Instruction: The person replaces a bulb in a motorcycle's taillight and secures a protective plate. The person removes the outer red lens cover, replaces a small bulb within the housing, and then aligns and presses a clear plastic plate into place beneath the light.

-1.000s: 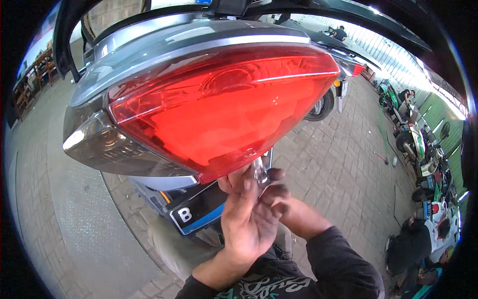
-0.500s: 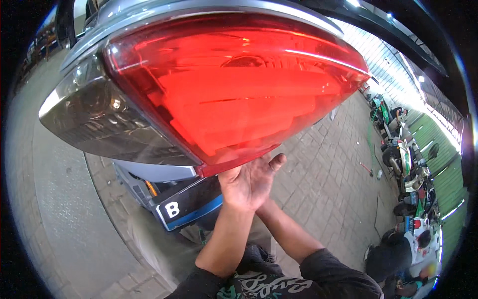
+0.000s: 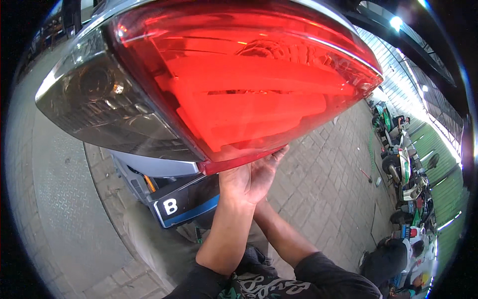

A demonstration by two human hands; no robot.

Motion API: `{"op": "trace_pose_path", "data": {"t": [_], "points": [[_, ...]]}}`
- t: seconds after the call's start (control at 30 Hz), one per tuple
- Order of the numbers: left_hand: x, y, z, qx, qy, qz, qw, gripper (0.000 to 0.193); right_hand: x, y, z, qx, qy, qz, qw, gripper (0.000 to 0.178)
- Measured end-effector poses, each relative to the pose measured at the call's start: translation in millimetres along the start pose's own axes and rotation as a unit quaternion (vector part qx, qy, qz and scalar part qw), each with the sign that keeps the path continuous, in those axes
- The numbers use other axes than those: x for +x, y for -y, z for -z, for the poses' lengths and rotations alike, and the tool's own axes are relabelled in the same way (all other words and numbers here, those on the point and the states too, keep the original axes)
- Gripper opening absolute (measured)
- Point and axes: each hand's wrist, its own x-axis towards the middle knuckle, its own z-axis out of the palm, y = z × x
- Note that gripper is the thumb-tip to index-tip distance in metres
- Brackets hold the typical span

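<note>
One bold white letter (image 3: 170, 206) stands on the black plate (image 3: 191, 195), near left, with a blue stripe (image 3: 191, 213) below; pale script lettering (image 3: 294, 287) crosses the person's dark shirt (image 3: 256, 270), nearest.

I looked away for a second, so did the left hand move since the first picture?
Yes. Against the red tail light lens, the left hand has moved up, with its fingers now mostly hidden behind the lens's lower edge.

The person's left forearm (image 3: 227, 238) stands steeply up to the left hand (image 3: 245, 180), which is raised, its palm turned toward the body, its upper part hidden from me. The right forearm (image 3: 283, 231) slants inward behind the left wrist (image 3: 239, 201), the right hand out of my sight.
</note>
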Motion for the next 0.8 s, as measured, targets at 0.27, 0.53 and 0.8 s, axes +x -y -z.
{"op": "trace_pose_path", "data": {"t": [0.27,0.53,0.8], "points": [[-0.2,-2.2,6.7,0.021,0.026,0.038,0.999,0.055,-3.8,-2.2,9.8,-0.073,-0.012,0.017,0.997,0.060],[2.5,-5.8,-8.4,0.058,-0.037,0.029,0.997,0.054,-25.6,-10.0,19.5,-0.096,-0.001,0.004,0.995,0.066],[3.0,-6.3,-4.1,0.127,0.008,0.020,0.992,0.051,-32.1,-22.0,21.7,-0.169,-0.025,0.046,0.984,0.070]]}}
